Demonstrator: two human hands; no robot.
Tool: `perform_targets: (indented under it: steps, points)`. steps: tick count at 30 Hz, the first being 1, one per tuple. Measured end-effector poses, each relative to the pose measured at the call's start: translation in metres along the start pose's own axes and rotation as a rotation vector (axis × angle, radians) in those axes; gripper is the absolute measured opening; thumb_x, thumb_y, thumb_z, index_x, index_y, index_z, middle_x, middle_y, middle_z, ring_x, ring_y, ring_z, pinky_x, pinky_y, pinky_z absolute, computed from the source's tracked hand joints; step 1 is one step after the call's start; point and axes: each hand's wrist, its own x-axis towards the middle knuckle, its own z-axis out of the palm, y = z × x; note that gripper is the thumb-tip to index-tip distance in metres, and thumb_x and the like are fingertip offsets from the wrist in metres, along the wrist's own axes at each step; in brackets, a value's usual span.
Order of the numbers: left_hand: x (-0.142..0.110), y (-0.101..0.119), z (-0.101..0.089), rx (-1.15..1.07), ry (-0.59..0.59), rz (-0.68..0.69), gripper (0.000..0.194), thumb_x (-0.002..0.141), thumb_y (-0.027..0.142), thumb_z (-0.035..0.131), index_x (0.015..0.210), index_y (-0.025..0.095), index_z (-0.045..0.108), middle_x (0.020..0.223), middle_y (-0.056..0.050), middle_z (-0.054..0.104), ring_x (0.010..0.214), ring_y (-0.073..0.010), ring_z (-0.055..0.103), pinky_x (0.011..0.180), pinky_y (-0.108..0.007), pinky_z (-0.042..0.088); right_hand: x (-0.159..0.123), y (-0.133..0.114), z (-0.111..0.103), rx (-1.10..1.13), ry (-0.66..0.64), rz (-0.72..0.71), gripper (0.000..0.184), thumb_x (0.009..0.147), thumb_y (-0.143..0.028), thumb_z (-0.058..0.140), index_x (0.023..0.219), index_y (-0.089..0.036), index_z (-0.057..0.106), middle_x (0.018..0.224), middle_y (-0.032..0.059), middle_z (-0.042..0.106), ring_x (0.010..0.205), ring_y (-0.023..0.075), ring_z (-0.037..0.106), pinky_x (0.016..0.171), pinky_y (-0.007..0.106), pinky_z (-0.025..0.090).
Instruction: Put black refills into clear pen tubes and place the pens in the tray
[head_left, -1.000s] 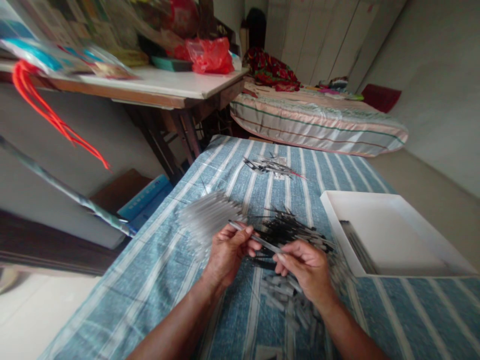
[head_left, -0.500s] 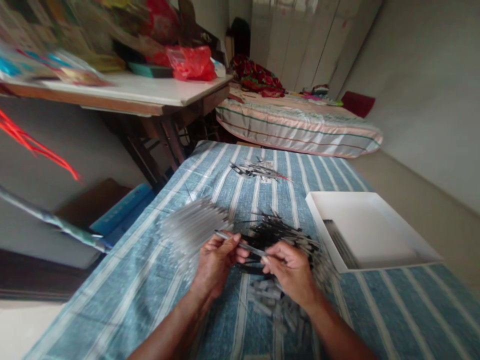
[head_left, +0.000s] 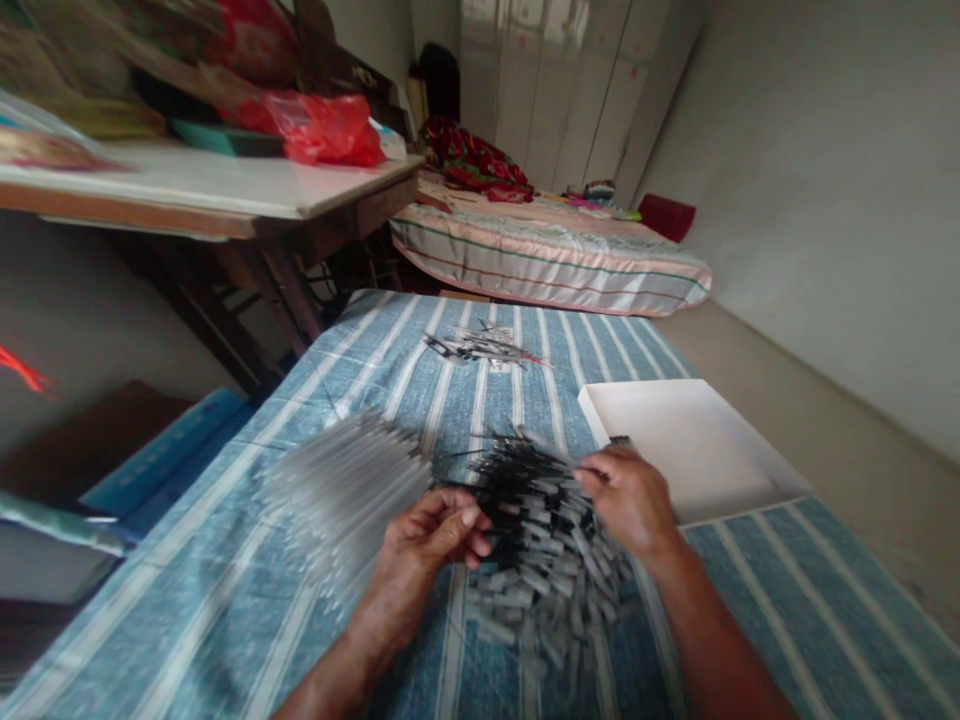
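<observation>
My right hand (head_left: 628, 497) is closed in a pinch beside the left wall of the white box (head_left: 686, 405). A thin grey pen appears to stick out leftward from its fingertips, though blur softens it. My left hand (head_left: 439, 530) has curled fingers with the thumb pressed on them; whatever is in them, if anything, is hidden. It hovers between the translucent pen barrels (head_left: 352, 480), laid in a row, and the heap of black, thin pen parts (head_left: 517, 460). Many grey caps (head_left: 544, 600) are strewn nearest me. My right hand covers most of the dark pens in the box.
A blue striped cloth (head_left: 360, 350) covers the table. Farther back lies a small bunch of thin parts (head_left: 484, 345). At the left stands a white-topped desk (head_left: 210, 185) with a red plastic bag (head_left: 330, 128). Beyond the table is a bed (head_left: 555, 255).
Both hands held a grey pen between them before. My left hand has let go of it, and my right hand has moved right, to the box. The view has turned right.
</observation>
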Motion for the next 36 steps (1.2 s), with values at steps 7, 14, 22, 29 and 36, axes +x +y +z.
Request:
perform_targets:
  steps: [7, 14, 22, 29, 36]
  points:
    - [-0.004, 0.001, 0.005, 0.135, -0.069, -0.026, 0.022, 0.069, 0.033, 0.07, 0.072, 0.013, 0.06, 0.065, -0.004, 0.065, 0.053, -0.0137, 0.059, 0.051, -0.024, 0.046, 0.015, 0.123, -0.017, -0.326, -0.297, 0.479, 0.027, 0.08, -0.033, 0.051, 0.085, -0.019, 0.073, 0.089, 0.0091, 0.071, 0.084, 0.023, 0.064, 0.064, 0.027, 0.042]
    - [-0.003, 0.001, 0.007, 0.231, -0.093, -0.054, 0.021, 0.07, 0.034, 0.068, 0.072, 0.014, 0.06, 0.062, -0.001, 0.063, 0.053, -0.0121, 0.057, 0.051, -0.022, 0.045, 0.012, 0.141, -0.015, -0.341, -0.437, 0.415, 0.028, 0.079, -0.036, 0.053, 0.075, -0.019, 0.075, 0.084, 0.0095, 0.072, 0.082, 0.0206, 0.065, 0.065, 0.025, 0.042]
    - [0.006, -0.011, -0.004, 0.347, -0.197, -0.093, 0.027, 0.071, 0.041, 0.065, 0.076, 0.014, 0.06, 0.066, -0.002, 0.065, 0.056, -0.0138, 0.059, 0.054, -0.025, 0.047, 0.01, 0.139, -0.021, -0.388, -0.516, 0.396, 0.024, 0.076, -0.033, 0.058, 0.064, -0.018, 0.072, 0.075, 0.0105, 0.071, 0.077, 0.0198, 0.066, 0.064, 0.024, 0.041]
    - [0.009, -0.016, -0.006, 0.366, -0.227, -0.124, 0.029, 0.071, 0.043, 0.065, 0.076, 0.015, 0.06, 0.067, -0.002, 0.065, 0.056, -0.0141, 0.06, 0.053, -0.024, 0.047, 0.016, 0.131, -0.025, -0.461, -0.444, 0.373, 0.033, 0.081, -0.04, 0.051, 0.075, -0.016, 0.072, 0.081, 0.0137, 0.07, 0.078, 0.0237, 0.065, 0.061, 0.028, 0.04]
    - [0.009, -0.019, -0.008, 0.39, -0.23, -0.114, 0.028, 0.074, 0.042, 0.063, 0.078, 0.015, 0.06, 0.067, -0.002, 0.065, 0.057, -0.0138, 0.059, 0.053, -0.024, 0.047, 0.053, 0.105, -0.004, -0.433, -0.332, 0.17, 0.035, 0.089, -0.035, 0.043, 0.119, -0.025, 0.057, 0.108, 0.0067, 0.063, 0.094, 0.0174, 0.059, 0.073, 0.024, 0.04]
